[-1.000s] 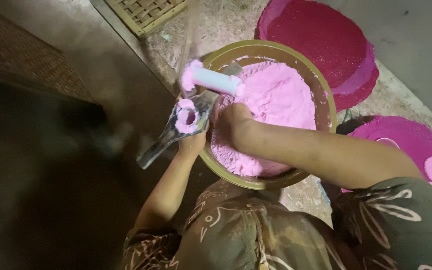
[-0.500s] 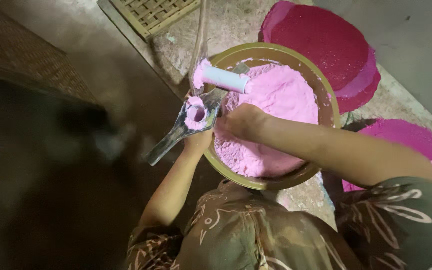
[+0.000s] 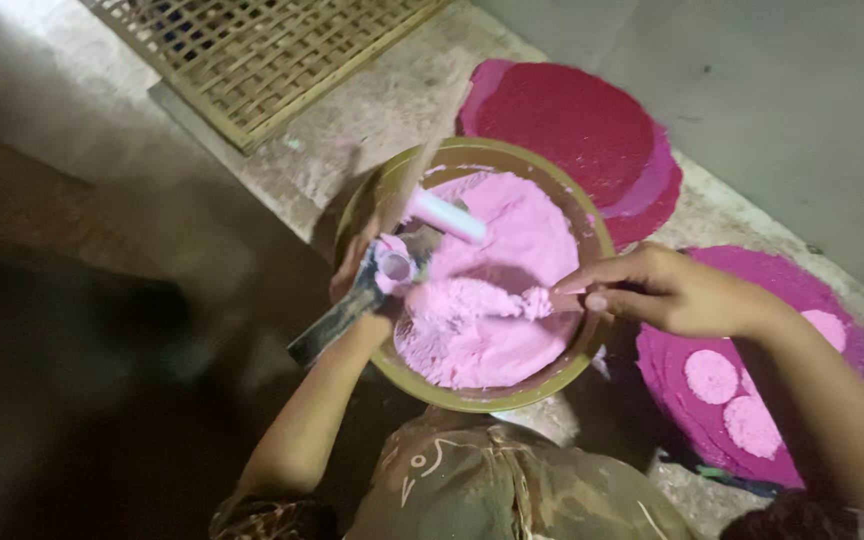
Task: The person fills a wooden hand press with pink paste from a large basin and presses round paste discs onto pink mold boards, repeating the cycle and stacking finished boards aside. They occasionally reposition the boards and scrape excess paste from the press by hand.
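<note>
Head view, looking down at a round bowl [image 3: 472, 395] of pale pink powder [image 3: 497, 300] set on the floor between the person's knees. The left hand [image 3: 357, 270] was closed around a dark-handled metal mould [image 3: 377, 280], held over the bowl's left rim with its handle slanting down and to the left; the mould's small round cup already carried a packed plug of pink powder. A short white cylinder [image 3: 449, 216], dusted pink, lay across the powder just beyond the mould; whether it touched the mould could not be told. The right hand [image 3: 652, 292] reached in over the bowl's right rim, forearm coming from the lower right, fingers drawn together with the fingertips [image 3: 574, 290] pinched at a loose clump of powder near the bowl's centre. Judged from this frame, the work was well under way: several pale pink discs [image 3: 712, 376] already lay on a magenta mat [image 3: 752, 270] to the right of the bowl, and a stack of darker red round mats [image 3: 567, 130] sat beyond it, while the bowl remained largely full, so much powder was left to press. A woven lattice tray [image 3: 252, 50] lay at the far left of the floor.
</note>
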